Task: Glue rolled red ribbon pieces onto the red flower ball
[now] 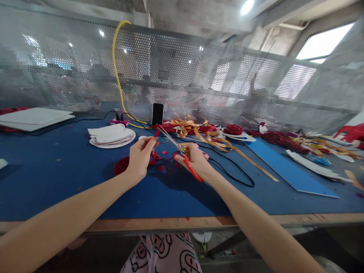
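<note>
Head view, left hand (pixel 141 155): its grip pinches a narrow red strip (pixel 156 133) between thumb and fingertips, over the middle of the blue bench (pixel 71 182).
Right hand (pixel 199 162): its grip is wrapped around the scissors (pixel 179 147), with the red handles against the palm and fingers.
Blades: pointing away from the right hand, up toward the red strip; I cannot tell if they touch it.
Red bundle (pixel 121 166): on the bench, just beside the left wrist, partly hidden by it.
Red scraps (pixel 160 168): scattered on the bench between the two hands.
White pieces (pixel 111 135): stacked behind and to the left of the left hand.
Phone (pixel 157 113): upright beyond the hands, near the mesh screen (pixel 176 57).
Gold ribbon (pixel 187 127): tangled beyond the right hand, one length trailing right.
Black cord (pixel 247 183): looped to the right of the right hand.
Blue board (pixel 290 167): flat on the bench, farther right.
</note>
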Demonstrator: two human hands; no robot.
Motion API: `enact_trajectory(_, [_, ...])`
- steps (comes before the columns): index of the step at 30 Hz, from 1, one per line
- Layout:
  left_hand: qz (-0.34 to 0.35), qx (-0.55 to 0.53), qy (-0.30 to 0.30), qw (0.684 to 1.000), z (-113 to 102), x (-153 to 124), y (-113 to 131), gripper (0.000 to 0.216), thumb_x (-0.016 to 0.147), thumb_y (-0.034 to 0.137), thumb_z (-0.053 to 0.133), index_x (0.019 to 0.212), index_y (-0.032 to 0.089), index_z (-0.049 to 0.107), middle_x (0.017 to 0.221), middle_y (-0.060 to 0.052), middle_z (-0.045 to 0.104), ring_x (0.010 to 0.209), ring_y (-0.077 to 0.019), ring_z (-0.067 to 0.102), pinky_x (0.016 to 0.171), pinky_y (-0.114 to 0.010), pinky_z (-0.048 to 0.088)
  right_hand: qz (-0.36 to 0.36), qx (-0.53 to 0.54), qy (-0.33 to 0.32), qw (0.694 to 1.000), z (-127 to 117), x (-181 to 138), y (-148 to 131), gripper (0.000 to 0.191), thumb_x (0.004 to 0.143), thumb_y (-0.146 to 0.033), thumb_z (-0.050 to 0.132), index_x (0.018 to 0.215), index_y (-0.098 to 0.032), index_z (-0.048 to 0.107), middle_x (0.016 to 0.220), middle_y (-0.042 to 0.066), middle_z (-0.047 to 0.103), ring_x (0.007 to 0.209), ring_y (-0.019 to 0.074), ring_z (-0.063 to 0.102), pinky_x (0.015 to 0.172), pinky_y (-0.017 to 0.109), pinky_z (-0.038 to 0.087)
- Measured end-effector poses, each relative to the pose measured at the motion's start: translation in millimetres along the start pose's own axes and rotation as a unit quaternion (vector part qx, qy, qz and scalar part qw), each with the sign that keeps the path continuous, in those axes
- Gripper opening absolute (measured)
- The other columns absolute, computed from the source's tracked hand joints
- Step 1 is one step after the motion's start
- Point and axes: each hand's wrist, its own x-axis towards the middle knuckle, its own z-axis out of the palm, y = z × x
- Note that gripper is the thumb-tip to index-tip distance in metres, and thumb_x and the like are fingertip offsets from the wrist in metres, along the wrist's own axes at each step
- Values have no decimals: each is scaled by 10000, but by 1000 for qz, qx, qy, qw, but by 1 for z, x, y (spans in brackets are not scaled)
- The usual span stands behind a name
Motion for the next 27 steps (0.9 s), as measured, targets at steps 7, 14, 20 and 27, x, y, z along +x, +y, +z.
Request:
enact_trajectory(7, [14, -5, 2, 1000, 1, -2, 1, 283, 787, 414, 758, 887, 150, 736, 757, -20, 686, 552, -80, 488, 545, -221, 403, -19, -65, -19, 998, -2, -1, -3, 504, 858, -626, 596, 1105, -215, 442, 714, -16, 552, 676, 200, 568, 610, 289, 364])
enact_trajectory(14, [33, 80, -35, 996, -1, -3, 1, 204, 839, 364, 693, 829, 166, 740, 754, -11, 699, 578, -96, 512, 571, -227, 399, -17, -61, -42, 997, -2, -1, -4, 492, 845, -582, 640, 1119, -217, 456, 814, 42, 648, 794, 251, 640, 689, 333, 432])
enact_trajectory(20, [53, 135, -76, 986, -2, -8, 6, 206, 841, 375, 705, 849, 175, 749, 773, -16, 720, 696, -144, 626, 656, -240, 467, -22, -45, -40, 998, -2, -1, -3, 495, 828, -584, 660, 1097, -222, 456, 854, 44, 648, 802, 235, 628, 739, 353, 451])
enact_trajectory(27, [70, 180, -103, 976, -3, -10, 12, 188, 855, 359, 686, 826, 185, 752, 749, -17, 718, 687, -157, 642, 678, -252, 490, -23, -51, -49, 997, -2, -1, -3, 449, 840, -567, 645, 1051, -234, 430, 783, 13, 622, 704, 210, 589, 679, 332, 426])
